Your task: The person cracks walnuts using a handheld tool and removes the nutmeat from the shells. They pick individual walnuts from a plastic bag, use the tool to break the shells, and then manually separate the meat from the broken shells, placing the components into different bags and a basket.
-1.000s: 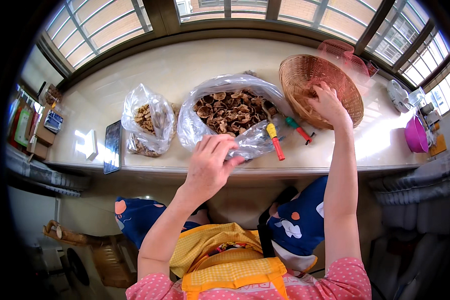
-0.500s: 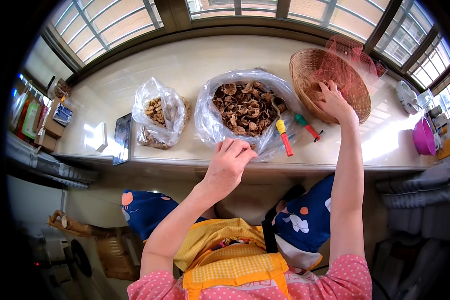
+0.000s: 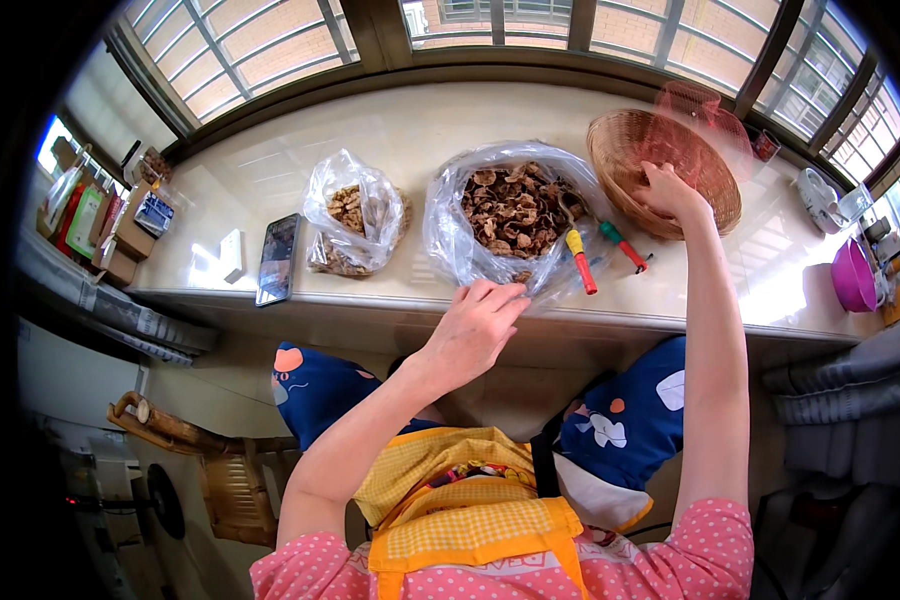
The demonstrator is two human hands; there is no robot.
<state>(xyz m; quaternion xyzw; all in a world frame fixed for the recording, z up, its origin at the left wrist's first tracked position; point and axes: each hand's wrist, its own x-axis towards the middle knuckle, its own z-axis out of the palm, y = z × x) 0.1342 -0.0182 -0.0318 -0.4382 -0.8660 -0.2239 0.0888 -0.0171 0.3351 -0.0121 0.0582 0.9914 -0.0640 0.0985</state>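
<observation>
A clear plastic bag [image 3: 448, 240], its rim rolled wide, holds a heap of dark brown, curved pieces [image 3: 515, 215] that look like walnut shells. My left hand [image 3: 475, 330] is at its near edge, fingertips pinched together on the plastic rim. Farther right, my right hand [image 3: 675, 195] reaches into a woven basket [image 3: 610, 145], its fingers curled down. What those fingers hold, if anything, is hidden. Between bag and basket lies a plier-like tool with a yellow-and-red handle [image 3: 581, 262] and a green-and-red handle [image 3: 625, 247]; its metal end rests over the bag.
Left of the big bag stands a smaller clear bag [image 3: 375, 215] of light brown walnut kernels. A phone [image 3: 278, 260] and a small white box [image 3: 231, 255] lie beside it. Red netting [image 3: 705, 115] drapes over the basket. A purple bowl [image 3: 852, 275] is at the far right.
The view has shifted, so the tabletop things appear farther right. My right hand stays in the basket, its fingers now more curled. My left hand remains at the bag's near edge.
</observation>
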